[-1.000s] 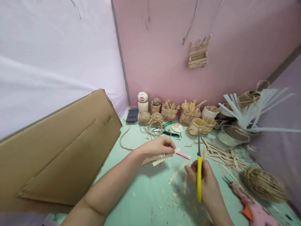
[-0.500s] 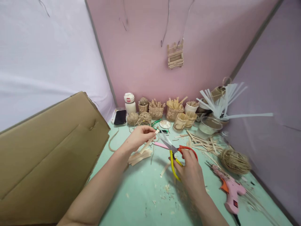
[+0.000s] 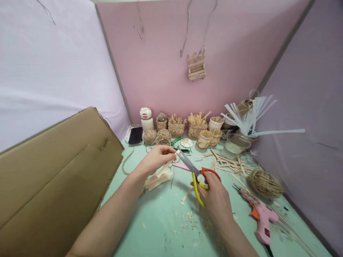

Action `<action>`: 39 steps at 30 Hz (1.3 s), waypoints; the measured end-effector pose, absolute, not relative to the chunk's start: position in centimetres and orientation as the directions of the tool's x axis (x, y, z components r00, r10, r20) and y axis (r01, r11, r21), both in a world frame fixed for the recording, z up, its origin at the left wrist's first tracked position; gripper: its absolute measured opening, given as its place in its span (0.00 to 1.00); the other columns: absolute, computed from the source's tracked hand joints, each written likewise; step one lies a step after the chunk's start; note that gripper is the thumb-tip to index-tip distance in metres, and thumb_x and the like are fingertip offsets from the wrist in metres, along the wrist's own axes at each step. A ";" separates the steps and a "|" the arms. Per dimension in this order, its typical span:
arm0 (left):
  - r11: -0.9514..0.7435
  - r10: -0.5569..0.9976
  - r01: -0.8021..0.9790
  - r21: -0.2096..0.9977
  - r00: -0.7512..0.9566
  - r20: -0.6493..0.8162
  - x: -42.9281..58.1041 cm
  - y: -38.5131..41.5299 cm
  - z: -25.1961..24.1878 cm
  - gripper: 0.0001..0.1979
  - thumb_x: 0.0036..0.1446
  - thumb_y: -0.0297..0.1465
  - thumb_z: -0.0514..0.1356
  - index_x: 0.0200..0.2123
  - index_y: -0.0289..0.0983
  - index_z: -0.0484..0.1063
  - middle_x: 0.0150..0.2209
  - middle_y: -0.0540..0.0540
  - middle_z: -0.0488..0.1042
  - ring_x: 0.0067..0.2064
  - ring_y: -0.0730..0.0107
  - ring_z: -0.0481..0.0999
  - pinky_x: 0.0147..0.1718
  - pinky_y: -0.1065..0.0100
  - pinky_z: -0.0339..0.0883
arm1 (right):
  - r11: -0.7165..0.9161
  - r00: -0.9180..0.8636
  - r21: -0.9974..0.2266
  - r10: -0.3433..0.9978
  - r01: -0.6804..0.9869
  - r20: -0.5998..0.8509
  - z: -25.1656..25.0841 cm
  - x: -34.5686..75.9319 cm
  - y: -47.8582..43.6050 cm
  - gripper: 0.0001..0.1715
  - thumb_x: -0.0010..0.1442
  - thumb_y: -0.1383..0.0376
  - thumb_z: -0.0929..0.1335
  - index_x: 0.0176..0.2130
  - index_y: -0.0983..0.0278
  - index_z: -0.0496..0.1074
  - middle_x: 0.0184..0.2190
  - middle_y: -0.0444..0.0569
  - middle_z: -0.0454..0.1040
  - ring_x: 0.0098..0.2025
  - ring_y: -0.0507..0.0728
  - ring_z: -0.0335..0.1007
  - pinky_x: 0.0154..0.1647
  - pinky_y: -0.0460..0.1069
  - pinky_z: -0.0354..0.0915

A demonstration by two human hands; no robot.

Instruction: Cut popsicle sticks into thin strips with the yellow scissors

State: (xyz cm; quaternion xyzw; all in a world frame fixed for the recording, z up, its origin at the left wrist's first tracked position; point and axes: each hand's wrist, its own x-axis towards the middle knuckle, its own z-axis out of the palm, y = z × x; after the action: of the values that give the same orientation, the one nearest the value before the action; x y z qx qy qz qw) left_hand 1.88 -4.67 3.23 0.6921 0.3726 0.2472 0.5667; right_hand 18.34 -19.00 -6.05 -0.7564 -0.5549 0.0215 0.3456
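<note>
Left hand (image 3: 158,159) is pinched shut on a wooden stick (image 3: 166,166), thumb and fingertips near its top end, with the rest angling down toward the little pile of sticks (image 3: 158,179) in the middle of the tabletop (image 3: 160,221). Right hand (image 3: 214,198) is curled through the red and yellow loops of the scissors (image 3: 197,174). The blades point up and left, with the tips right at the end of the stick I'm holding. I can't really tell how far apart the blades are from here.

My take on doing this bit well: get the stick deep into the blades near the pivot rather than nibbling with the tips, since wood like this probably splits if you cut at the tip. Keep the pinching fingers back from the cut line and hold the stick square to the blades. One firm squeeze, not several.

The twine ball (image 3: 265,184) and pink glue gun (image 3: 261,217) sit along the right edge, well out of the way.
</note>
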 end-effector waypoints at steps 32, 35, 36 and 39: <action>-0.067 0.825 0.233 0.970 0.560 -0.077 1.9 -4.4 3.0 0.11 0.45 0.32 0.61 0.33 0.36 0.78 0.27 0.50 0.74 0.29 0.75 0.69 0.29 0.73 0.61 | -0.137 0.397 -0.545 0.829 0.827 0.394 -5.9 18.4 -19.2 0.15 0.57 0.60 0.66 0.44 0.63 0.68 0.39 0.53 0.71 0.40 0.63 0.66 0.37 0.53 0.62; -0.053 0.804 0.224 0.973 0.588 -0.091 1.9 -4.4 2.9 0.11 0.45 0.31 0.61 0.35 0.37 0.78 0.28 0.50 0.75 0.29 0.74 0.70 0.30 0.73 0.61 | -0.129 0.380 -0.551 0.847 0.825 0.371 -5.8 18.4 -19.2 0.14 0.57 0.60 0.67 0.43 0.63 0.68 0.39 0.52 0.71 0.40 0.62 0.66 0.36 0.52 0.62; -0.043 0.795 0.221 0.974 0.598 -0.101 1.9 -4.5 2.9 0.12 0.45 0.31 0.61 0.35 0.37 0.78 0.29 0.50 0.75 0.29 0.74 0.70 0.30 0.73 0.62 | -0.129 0.376 -0.552 0.853 0.824 0.362 -5.8 18.4 -19.2 0.13 0.57 0.60 0.67 0.42 0.63 0.69 0.38 0.52 0.71 0.40 0.62 0.66 0.35 0.52 0.62; 0.001 0.775 0.207 0.978 0.618 -0.132 1.8 -4.5 3.0 0.12 0.45 0.31 0.62 0.36 0.37 0.77 0.28 0.49 0.75 0.30 0.74 0.70 0.29 0.73 0.62 | -0.136 0.376 -0.550 0.858 0.824 0.351 -5.6 18.4 -19.3 0.12 0.58 0.60 0.66 0.41 0.63 0.69 0.37 0.52 0.72 0.38 0.61 0.66 0.33 0.51 0.61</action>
State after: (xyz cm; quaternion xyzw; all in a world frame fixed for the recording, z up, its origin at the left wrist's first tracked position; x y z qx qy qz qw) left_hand 1.83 -4.47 3.01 0.6665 0.3685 0.2350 0.6040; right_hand 18.39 -19.25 -5.65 -0.7533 -0.5581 0.0244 0.3469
